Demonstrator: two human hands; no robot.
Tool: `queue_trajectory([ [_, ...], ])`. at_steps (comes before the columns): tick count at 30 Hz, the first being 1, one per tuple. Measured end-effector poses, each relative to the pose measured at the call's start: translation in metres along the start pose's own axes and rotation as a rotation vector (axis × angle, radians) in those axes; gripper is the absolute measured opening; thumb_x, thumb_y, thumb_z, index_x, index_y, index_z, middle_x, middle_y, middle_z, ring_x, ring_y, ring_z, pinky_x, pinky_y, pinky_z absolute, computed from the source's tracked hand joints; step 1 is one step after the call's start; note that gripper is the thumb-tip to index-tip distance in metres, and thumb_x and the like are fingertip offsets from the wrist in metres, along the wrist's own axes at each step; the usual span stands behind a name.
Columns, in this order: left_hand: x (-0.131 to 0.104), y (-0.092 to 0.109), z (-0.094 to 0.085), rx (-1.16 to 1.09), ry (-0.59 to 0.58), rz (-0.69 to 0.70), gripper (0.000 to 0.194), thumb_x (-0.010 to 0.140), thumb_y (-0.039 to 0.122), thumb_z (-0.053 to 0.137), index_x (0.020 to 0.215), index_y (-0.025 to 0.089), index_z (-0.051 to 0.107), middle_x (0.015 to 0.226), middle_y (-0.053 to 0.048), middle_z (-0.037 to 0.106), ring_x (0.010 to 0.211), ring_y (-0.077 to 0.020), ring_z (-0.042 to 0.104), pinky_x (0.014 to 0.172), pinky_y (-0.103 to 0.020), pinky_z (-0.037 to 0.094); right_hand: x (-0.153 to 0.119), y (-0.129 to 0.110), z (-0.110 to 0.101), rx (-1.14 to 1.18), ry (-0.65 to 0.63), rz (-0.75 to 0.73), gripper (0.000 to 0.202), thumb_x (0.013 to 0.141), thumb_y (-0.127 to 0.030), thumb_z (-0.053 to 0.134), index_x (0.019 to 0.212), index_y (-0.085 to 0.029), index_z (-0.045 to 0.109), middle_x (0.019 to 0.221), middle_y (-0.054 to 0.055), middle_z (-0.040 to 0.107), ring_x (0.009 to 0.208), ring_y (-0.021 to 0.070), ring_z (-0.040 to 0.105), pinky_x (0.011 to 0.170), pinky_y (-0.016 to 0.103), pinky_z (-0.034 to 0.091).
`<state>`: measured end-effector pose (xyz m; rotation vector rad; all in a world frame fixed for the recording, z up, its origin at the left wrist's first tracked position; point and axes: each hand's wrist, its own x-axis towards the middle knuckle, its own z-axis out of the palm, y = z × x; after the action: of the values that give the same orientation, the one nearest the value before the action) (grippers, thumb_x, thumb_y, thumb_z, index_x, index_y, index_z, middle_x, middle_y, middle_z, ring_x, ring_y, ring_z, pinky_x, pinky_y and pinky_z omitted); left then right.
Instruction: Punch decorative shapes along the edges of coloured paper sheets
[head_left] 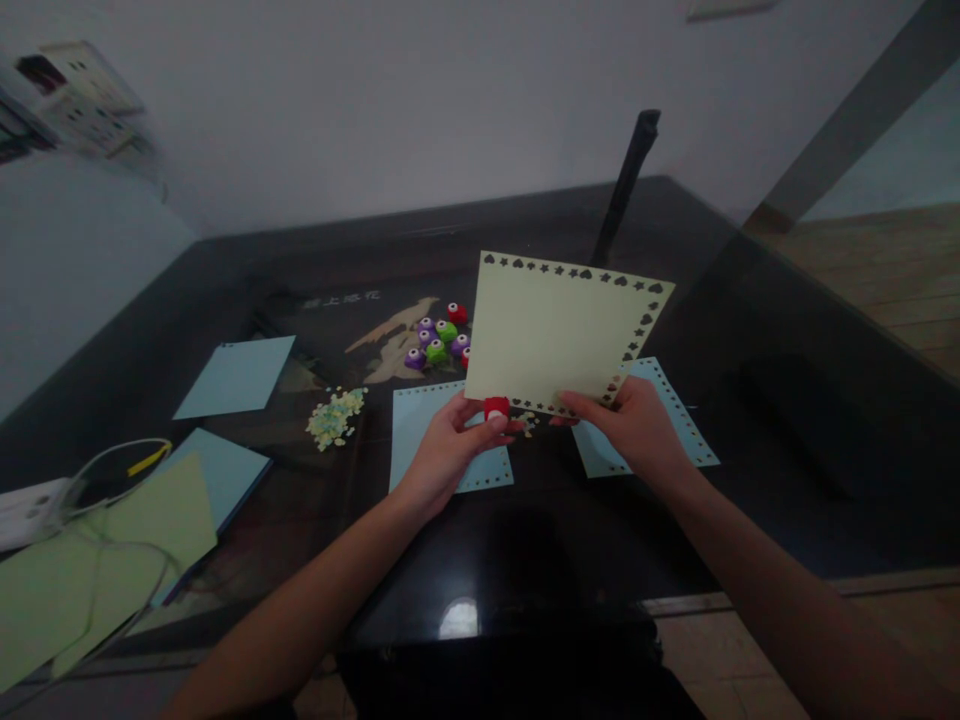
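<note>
A pale yellow-green sheet [559,330] is raised above the table, with heart, star and flower holes along its top, right and bottom edges. My right hand [626,415] pinches its lower right edge. My left hand [457,440] is closed on a small red punch [496,408] at the sheet's lower left edge, thumb on the punch. Beneath the hands lie two blue sheets with punched edges, one at the left [420,425] and one at the right [675,430]. Several purple, green and red punches [437,350] sit behind the left hand.
A heap of paper bits [334,418] lies on the dark table [570,530]. Further left are a blue sheet [238,378], stacked green sheets [142,535], and a white power strip [30,515] with a cable. A black upright post [628,180] stands behind.
</note>
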<state>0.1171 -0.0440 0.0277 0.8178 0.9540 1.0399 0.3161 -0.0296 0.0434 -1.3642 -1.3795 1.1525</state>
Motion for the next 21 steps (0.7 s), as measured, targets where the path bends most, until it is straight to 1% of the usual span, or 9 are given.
queue_trajectory([
  [5, 0.0028, -0.0029, -0.0033, -0.007, 0.037, -0.002, 0.034, 0.068, 0.026, 0.076, 0.096, 0.015, 0.062, 0.095, -0.006, 0.068, 0.075, -0.015, 0.066, 0.067, -0.025, 0.05, 0.0007, 0.0027, 0.0006, 0.021, -0.028, 0.01, 0.017, 0.067, -0.032, 0.071, 0.078, -0.021, 0.068, 0.077, 0.005, 0.074, 0.063, 0.0202, 0.069, 0.062, 0.035, 0.058],
  [8, 0.0039, -0.0046, -0.0046, -0.043, 0.043, -0.002, 0.03, 0.068, 0.026, 0.076, 0.092, 0.015, 0.063, 0.089, -0.004, 0.068, 0.071, -0.0127, 0.065, 0.066, -0.024, 0.05, 0.0011, 0.0024, 0.0008, 0.01, -0.053, 0.008, 0.018, 0.067, -0.034, 0.071, 0.076, -0.019, 0.068, 0.069, 0.005, 0.072, 0.057, 0.019, 0.067, 0.057, 0.033, 0.057],
  [11, 0.0044, -0.0053, -0.0045, -0.071, 0.045, 0.008, 0.028, 0.069, 0.026, 0.076, 0.091, 0.014, 0.063, 0.085, -0.003, 0.067, 0.07, -0.0127, 0.065, 0.066, -0.024, 0.05, 0.0016, 0.0016, 0.0012, 0.003, -0.074, 0.004, 0.019, 0.067, -0.036, 0.07, 0.073, -0.018, 0.067, 0.064, 0.004, 0.071, 0.054, 0.0182, 0.066, 0.053, 0.031, 0.056],
  [15, 0.0045, -0.0054, -0.0042, -0.085, 0.041, 0.012, 0.028, 0.07, 0.025, 0.075, 0.092, 0.013, 0.063, 0.086, -0.005, 0.068, 0.072, -0.0137, 0.066, 0.069, -0.026, 0.051, 0.0021, 0.0023, 0.0013, -0.001, -0.08, 0.004, 0.015, 0.068, -0.033, 0.07, 0.071, -0.019, 0.068, 0.06, 0.003, 0.07, 0.051, 0.0166, 0.065, 0.053, 0.03, 0.055],
  [21, 0.0038, -0.005, -0.004, -0.109, 0.056, 0.021, 0.03, 0.068, 0.024, 0.076, 0.092, 0.013, 0.061, 0.086, -0.004, 0.068, 0.071, -0.0147, 0.067, 0.072, -0.028, 0.053, 0.0012, 0.0028, 0.0008, -0.034, -0.079, -0.003, 0.021, 0.067, -0.038, 0.071, 0.073, -0.019, 0.07, 0.062, 0.004, 0.071, 0.053, 0.0188, 0.066, 0.055, 0.033, 0.056],
])
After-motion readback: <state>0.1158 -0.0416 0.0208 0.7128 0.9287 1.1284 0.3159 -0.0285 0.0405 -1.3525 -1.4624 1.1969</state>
